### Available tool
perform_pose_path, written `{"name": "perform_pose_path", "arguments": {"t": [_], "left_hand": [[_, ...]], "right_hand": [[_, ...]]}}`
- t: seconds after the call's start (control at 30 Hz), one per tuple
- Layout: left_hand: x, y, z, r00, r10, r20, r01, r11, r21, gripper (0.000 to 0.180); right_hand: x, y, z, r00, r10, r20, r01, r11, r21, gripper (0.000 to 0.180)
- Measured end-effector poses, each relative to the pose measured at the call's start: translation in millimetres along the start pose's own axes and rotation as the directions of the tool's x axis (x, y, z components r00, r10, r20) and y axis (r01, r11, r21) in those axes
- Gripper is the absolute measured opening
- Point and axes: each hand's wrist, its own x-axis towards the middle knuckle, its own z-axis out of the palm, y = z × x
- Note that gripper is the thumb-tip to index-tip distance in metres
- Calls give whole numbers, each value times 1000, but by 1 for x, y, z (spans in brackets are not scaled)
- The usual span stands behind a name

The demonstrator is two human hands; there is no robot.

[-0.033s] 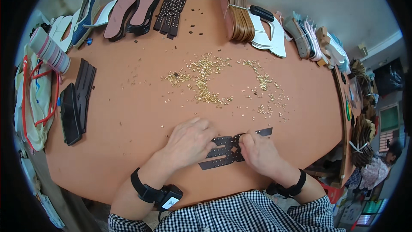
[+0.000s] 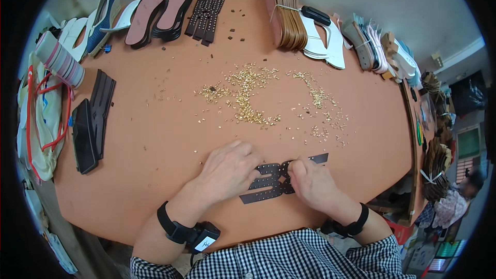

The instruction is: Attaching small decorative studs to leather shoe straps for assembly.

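Observation:
A dark brown, slotted shoe upper (image 2: 266, 181) dotted with small metal studs lies flat near the table's front edge. A diamond-shaped gap shows at its middle. My left hand (image 2: 231, 169) is closed, its fingertips at the upper's left strap ends. Over the right half, my right hand (image 2: 311, 182) is closed in a pinch against the upper; any small stud between its fingertips is hidden. One strap end pokes out beyond the right hand. Loose gold studs (image 2: 248, 108) are strewn in heaps on the table beyond both hands.
Dark strap pieces (image 2: 103, 106) and a black phone-like slab (image 2: 85, 137) lie at left. Pink-topped soles (image 2: 175, 13), another studded upper (image 2: 206, 18) and a tied sole bundle (image 2: 285, 18) stand along the back. A bag with red edging (image 2: 41, 119) hangs left. A person (image 2: 452, 206) is far right.

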Motion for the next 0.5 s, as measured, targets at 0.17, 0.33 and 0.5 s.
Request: {"name": "perform_pose_path", "arguments": {"t": [0.17,0.33,0.5], "left_hand": [[0,0,1,1000,-4,2,4,1000,5,19],[0,0,0,1000,2,6,-2,1000,1,19],[0,0,0,1000,8,-6,-8,1000,10,19]], "right_hand": [[0,0,1,999,27,37,-28,1000,14,16],[2,-2,-4,998,-5,65,5,1000,-6,14],[6,-7,-10,989,15,149,-11,999,-32,13]]}}
